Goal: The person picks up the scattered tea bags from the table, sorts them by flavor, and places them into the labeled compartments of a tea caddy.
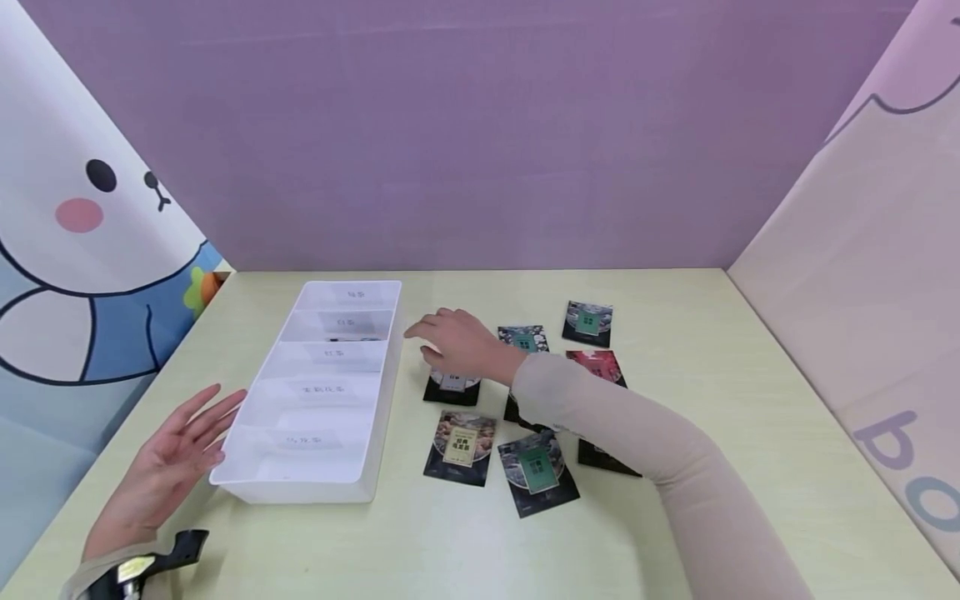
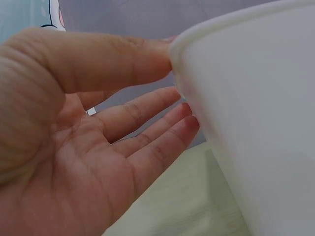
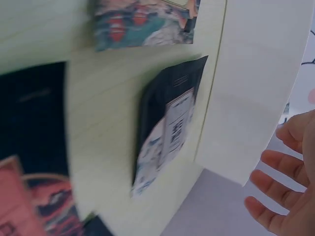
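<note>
A white compartment box [image 1: 381, 417] with handwritten labels stands on the table. My left hand [image 1: 176, 454] is at its near left corner, fingers extended; in the left wrist view the thumb touches the box rim [image 2: 197, 37]. My right hand [image 1: 467, 342] hovers beside the box's right wall, fingers loosely bent and nothing held. Partly under it lies a black packet with a pale label [image 1: 453, 387], also visible in the right wrist view. A thin dark edge [image 1: 354, 339] shows in the second compartment from the back; what it belongs to is mostly hidden.
Right of the box lie a packet with a cream label [image 1: 460, 447], green-labelled packets [image 1: 538, 472] and a red packet [image 1: 597, 364]. My right forearm covers parts of several. A purple panel [image 1: 480, 142] rises behind the table [image 1: 450, 550].
</note>
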`<state>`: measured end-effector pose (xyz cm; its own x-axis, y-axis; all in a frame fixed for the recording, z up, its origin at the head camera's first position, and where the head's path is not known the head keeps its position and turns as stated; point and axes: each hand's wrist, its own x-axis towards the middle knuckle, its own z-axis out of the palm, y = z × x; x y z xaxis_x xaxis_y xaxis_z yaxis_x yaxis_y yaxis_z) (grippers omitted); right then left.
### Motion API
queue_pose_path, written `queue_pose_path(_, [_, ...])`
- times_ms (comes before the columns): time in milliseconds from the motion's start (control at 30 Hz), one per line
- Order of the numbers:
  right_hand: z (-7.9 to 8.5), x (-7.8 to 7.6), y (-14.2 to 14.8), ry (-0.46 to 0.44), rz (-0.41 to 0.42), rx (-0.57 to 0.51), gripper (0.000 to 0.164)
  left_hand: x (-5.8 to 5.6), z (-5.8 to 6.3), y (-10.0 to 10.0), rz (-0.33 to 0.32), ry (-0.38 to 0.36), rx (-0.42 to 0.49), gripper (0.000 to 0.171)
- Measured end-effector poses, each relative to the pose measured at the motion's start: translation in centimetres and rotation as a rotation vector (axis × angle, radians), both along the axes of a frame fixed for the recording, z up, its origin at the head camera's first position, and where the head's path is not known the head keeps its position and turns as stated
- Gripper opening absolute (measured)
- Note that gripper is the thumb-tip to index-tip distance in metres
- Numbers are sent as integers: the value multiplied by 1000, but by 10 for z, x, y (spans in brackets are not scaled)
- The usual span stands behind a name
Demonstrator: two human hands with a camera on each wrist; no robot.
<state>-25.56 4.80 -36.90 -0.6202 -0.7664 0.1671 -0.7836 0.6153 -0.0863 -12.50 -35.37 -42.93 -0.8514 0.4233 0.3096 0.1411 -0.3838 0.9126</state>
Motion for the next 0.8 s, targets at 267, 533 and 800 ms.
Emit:
queue_pose_path(267, [-11, -3, 24, -200, -67, -10, 40, 1, 0, 1, 28, -25, -14, 80])
queue_pose_path(533, [-27, -5, 35, -234, -136, 85, 56, 1, 0, 1, 24, -9, -9, 80])
queue_pose_path(800, [-39, -6, 42, -214, -241, 194, 78, 0, 1, 1, 30, -10, -30, 80])
